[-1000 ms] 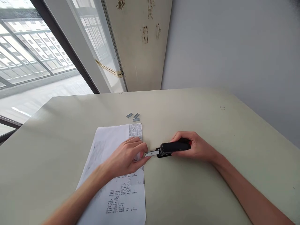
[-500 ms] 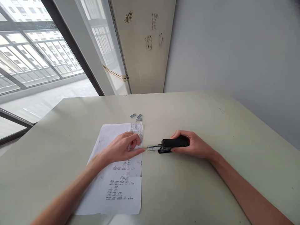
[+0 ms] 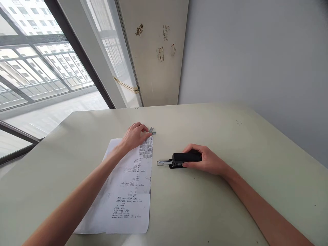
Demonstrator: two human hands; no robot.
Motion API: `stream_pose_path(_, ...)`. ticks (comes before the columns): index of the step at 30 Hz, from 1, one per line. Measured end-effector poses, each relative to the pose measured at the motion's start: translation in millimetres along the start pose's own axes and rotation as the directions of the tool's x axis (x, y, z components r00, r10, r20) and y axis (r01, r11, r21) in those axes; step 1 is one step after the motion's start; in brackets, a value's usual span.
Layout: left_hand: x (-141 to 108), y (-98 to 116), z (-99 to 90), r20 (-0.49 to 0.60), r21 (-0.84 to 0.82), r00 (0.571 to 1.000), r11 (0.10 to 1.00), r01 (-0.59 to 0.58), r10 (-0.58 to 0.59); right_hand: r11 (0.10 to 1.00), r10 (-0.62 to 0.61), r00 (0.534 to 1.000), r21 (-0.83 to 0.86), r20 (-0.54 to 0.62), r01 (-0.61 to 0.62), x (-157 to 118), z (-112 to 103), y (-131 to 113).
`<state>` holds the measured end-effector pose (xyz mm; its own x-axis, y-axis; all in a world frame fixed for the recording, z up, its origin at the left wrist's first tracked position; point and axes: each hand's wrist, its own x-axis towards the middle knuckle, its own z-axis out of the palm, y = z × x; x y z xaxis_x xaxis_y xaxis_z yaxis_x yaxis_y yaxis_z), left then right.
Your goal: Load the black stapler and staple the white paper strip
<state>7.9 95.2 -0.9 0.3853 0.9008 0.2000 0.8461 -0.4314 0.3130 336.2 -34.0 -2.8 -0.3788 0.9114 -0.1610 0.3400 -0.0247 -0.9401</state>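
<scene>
A black stapler (image 3: 186,157) rests on the table with its metal staple tray (image 3: 164,163) slid out toward the left. My right hand (image 3: 202,160) is closed round its back end, the thumb on the near side and fingers on the far side. At the far edge of a printed sheet of paper (image 3: 128,201), my left hand (image 3: 135,134) reaches to some grey staple strips (image 3: 153,132). Its thumb and index finger are bent and slightly apart, beside the strips. Two strips show; my left hand covers the spot just left of them.
The pale table (image 3: 217,205) extends on all sides of the paper and stapler. A grey wall (image 3: 243,51) rises at the right. Beyond the back edge stands a cream panel (image 3: 156,78) with worn patches, and a window (image 3: 46,68) is at the left.
My left hand has moved from the sheet's right edge by the staple tray to the strips at the far end. My right hand still holds the stapler. The view has shifted slightly.
</scene>
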Motion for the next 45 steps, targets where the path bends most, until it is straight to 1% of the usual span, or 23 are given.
stream_pose_path(6,-3.0,7.3,-1.2,0.024,-0.011,0.999,1.000,-0.025,0.025,1.000,-0.008,1.000,-0.014,-0.002,0.008,-0.6,-0.4,-2.4)
stream_pose_path(10,-3.1,10.8,-2.5,-0.005,-0.007,0.999,0.999,-0.037,0.037,1.000,0.007,1.000,-0.020,0.009,-0.007,-1.3,0.3,-2.6)
stream_pose_path(15,3.2,16.4,6.3,-0.020,0.064,0.991,0.989,-0.130,0.132,0.999,0.012,1.000,-0.040,0.000,-0.012,-1.0,0.5,-1.9)
stream_pose_path(18,4.0,17.8,11.5,-0.066,0.095,0.982,0.980,-0.173,0.180,0.999,0.009,1.000,-0.041,-0.001,-0.009,-0.6,0.3,-1.2)
stream_pose_path(20,1.3,18.8,12.0,-0.084,0.072,0.975,0.978,-0.198,0.204,0.999,0.008,1.000,-0.043,0.003,-0.008,-0.4,0.2,-0.7)
stream_pose_path(22,-4.0,21.7,9.5,-0.084,0.002,0.975,0.978,-0.207,0.206,0.999,0.013,1.000,-0.047,0.007,-0.013,-0.3,-0.1,0.0)
stream_pose_path(24,-11.6,27.9,4.6,-0.079,-0.142,0.985,0.977,-0.162,0.152,0.998,0.016,1.000,-0.053,0.011,-0.015,-0.2,-0.3,0.7)
stream_pose_path(25,-16.1,32.4,1.6,-0.063,-0.254,0.992,0.960,-0.120,0.108,0.998,0.014,1.000,-0.057,0.010,-0.013,-0.2,-0.4,0.9)
stream_pose_path(26,-21.1,37.6,-1.7,-0.026,-0.385,0.998,0.920,-0.070,0.066,0.998,0.010,1.000,-0.062,0.007,-0.010,-0.2,-0.4,1.0)
stream_pose_path(27,-26.3,43.4,-5.0,0.030,-0.518,0.999,0.855,-0.015,0.036,0.998,0.007,1.000,-0.067,0.005,-0.007,-0.2,-0.4,1.0)
stream_pose_path(28,-31.7,49.5,-8.2,0.093,-0.637,0.995,0.770,0.038,0.027,0.997,0.004,1.000,-0.072,0.003,-0.004,-0.2,-0.5,0.8)
stream_pose_path(30,-42.1,61.5,-13.9,0.201,-0.782,0.979,0.608,0.134,0.042,0.997,0.002,1.000,-0.081,0.001,-0.002,-0.2,-0.5,0.3)
stream_pose_path(31,-46.8,66.8,-16.2,0.240,-0.815,0.970,0.552,0.176,0.045,0.996,0.004,1.000,-0.086,0.003,-0.004,-0.2,-0.6,0.1)
stream_pose_path(33,-54.5,75.0,-19.4,0.309,-0.832,0.950,0.492,0.255,0.031,0.996,0.012,1.000,-0.094,0.003,-0.012,-0.2,-0.8,0.0)
stream_pose_path(37,-63.9,79.9,-21.1,0.412,-0.802,0.911,0.483,0.351,0.022,0.995,0.015,1.000,-0.099,0.008,-0.014,-0.2,-1.3,0.9)
stream_pose_path(40,-68.5,76.5,-21.0,0.464,-0.783,0.886,0.470,0.408,0.005,0.995,0.020,1.000,-0.100,0.014,-0.018,-0.5,-1.6,2.1)
stream_pose_path(42,-70.9,73.1,-20.7,0.485,-0.786,0.875,0.437,0.438,-0.005,0.994,0.022,1.000,-0.104,0.013,-0.020,-0.9,-1.8,2.9)
stream_pose_path(45,-72.9,68.3,-18.7,0.470,-0.822,0.883,0.364,0.438,-0.002,0.993,0.026,1.000,-0.116,0.016,-0.024,-1.3,-1.9,3.3)
